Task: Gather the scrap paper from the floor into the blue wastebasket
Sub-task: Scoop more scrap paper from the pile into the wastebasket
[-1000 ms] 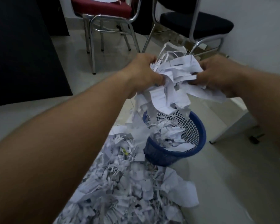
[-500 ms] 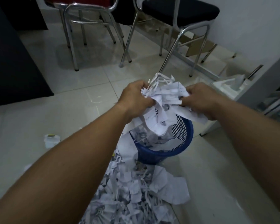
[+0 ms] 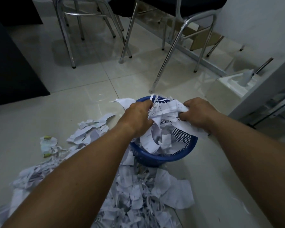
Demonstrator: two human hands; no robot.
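Note:
A blue mesh wastebasket [image 3: 186, 143] stands on the tiled floor, partly filled with torn white paper. Right over its mouth I hold a bundle of scrap paper [image 3: 164, 111] between both hands. My left hand [image 3: 136, 116] grips the bundle's left side and my right hand [image 3: 197, 114] grips its right side, fingers curled into the paper. Strips hang from the bundle down into the basket. A big heap of shredded scrap paper [image 3: 138, 195] lies on the floor in front of the basket and spreads to the left under my left forearm.
Chrome chair legs [image 3: 164, 66] stand just behind the basket, more chair legs [image 3: 67, 43] to the left. A white box [image 3: 227, 86] and a grey table leg [image 3: 260, 89] sit to the right. A dark cabinet [image 3: 11, 66] fills the left edge. A crumpled wrapper [image 3: 48, 142] lies left.
Both hands have lowered the paper bundle from well above the basket down onto its mouth. The view has tilted down and more loose paper shows on the left.

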